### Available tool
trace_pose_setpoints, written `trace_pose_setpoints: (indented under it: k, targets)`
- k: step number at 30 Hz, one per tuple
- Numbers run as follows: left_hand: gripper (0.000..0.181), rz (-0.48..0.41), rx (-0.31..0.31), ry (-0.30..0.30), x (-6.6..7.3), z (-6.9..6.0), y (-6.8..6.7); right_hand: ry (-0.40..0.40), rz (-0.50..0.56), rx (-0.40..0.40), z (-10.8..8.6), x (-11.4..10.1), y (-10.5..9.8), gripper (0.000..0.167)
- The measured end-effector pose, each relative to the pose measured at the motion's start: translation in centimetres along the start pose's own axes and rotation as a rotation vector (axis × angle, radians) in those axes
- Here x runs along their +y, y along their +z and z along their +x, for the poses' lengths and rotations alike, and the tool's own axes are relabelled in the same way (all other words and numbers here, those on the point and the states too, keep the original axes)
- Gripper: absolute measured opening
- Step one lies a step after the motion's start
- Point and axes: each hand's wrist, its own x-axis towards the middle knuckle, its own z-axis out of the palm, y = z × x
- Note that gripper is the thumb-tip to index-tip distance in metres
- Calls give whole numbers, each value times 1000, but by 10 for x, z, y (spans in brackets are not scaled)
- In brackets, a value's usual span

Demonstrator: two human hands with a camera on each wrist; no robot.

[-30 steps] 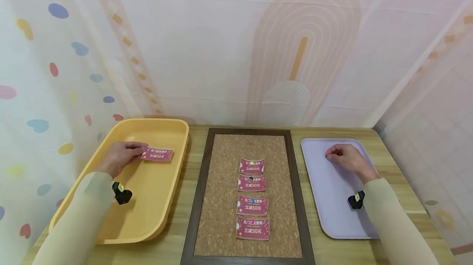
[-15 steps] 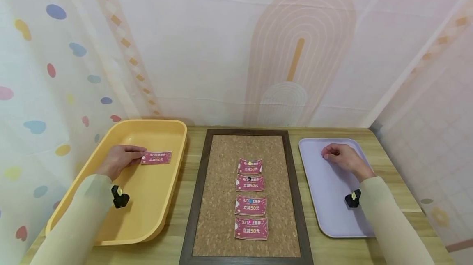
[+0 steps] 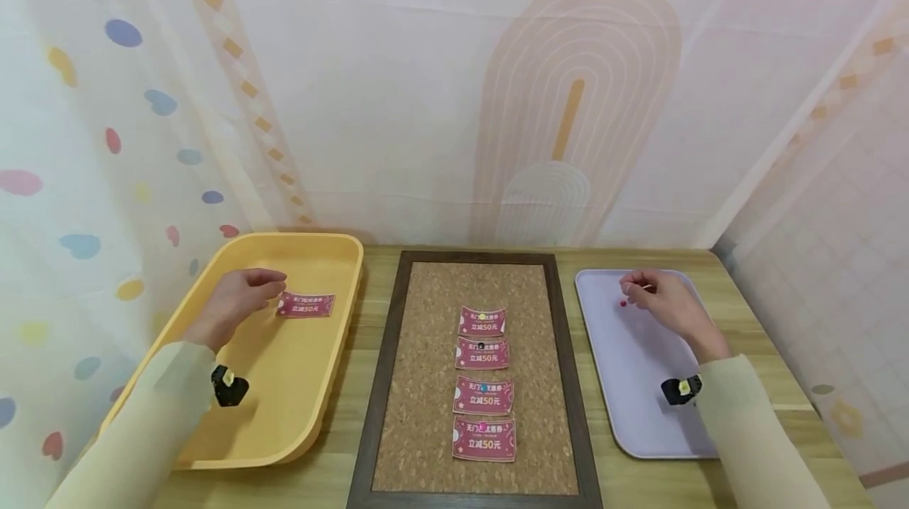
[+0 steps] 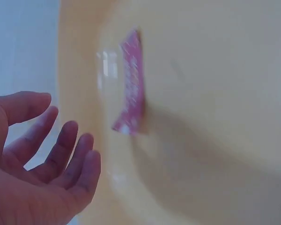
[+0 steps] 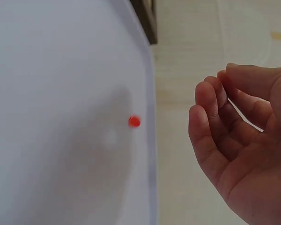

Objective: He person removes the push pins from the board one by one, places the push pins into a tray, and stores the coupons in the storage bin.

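A pink coupon (image 3: 305, 305) lies in the yellow tray (image 3: 284, 446), slightly curved in the left wrist view. Just above and left of it hovers my left hand (image 3: 237, 302), its fingers loosely bent, with a gap between them and the coupon. On the lilac tray (image 3: 632, 414) rests a small red pin (image 5: 134, 122), only its round head clear to see. My right hand (image 3: 667, 305) hangs over that tray beside the pin, fingers relaxed and holding nothing visible.
Between the trays lies a dark-framed cork board (image 3: 426, 383). Several coupons are pinned on it in a column, the lowest coupon (image 3: 484, 446) under a pink pin. A patterned curtain (image 3: 398, 99) stands behind the wooden table (image 3: 341, 446).
The left hand has let go of the coupon and lifted slightly off it. The right fingers have moved apart from the tray, and the red pin now shows beneath them.
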Motion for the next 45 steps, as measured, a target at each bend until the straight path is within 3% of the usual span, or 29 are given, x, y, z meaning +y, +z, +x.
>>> trace_pose_setpoints:
  k: [5, 11, 17, 22, 28, 37, 45]
  targets:
    - [51, 103, 95, 70, 25, -11, 10, -14, -6, 37, -5, -17, 8, 19]
    - [43, 74, 178, 193, 60, -25, 35, -64, 30, 74, -8, -38, 17, 16]
    - [37, -30, 182, 306, 85, -36, 61, -116, 62, 66, -10, -57, 24, 16]
    - [33, -38, 163, 329, 100, -45, 78, -142, 44, 55, -11, -69, 32, 15]
    - [29, -69, 135, 346, 109, -51, 98, -164, 25, 35, -12, -79, 44, 14]
    - [27, -151, 82, 354, 114, -48, 125, -174, 54, -11, -11, -94, 60, 16]
    - [28, -160, 34, 348, 120, -47, 148, -188, 55, -33, -7, -105, 74, 13]
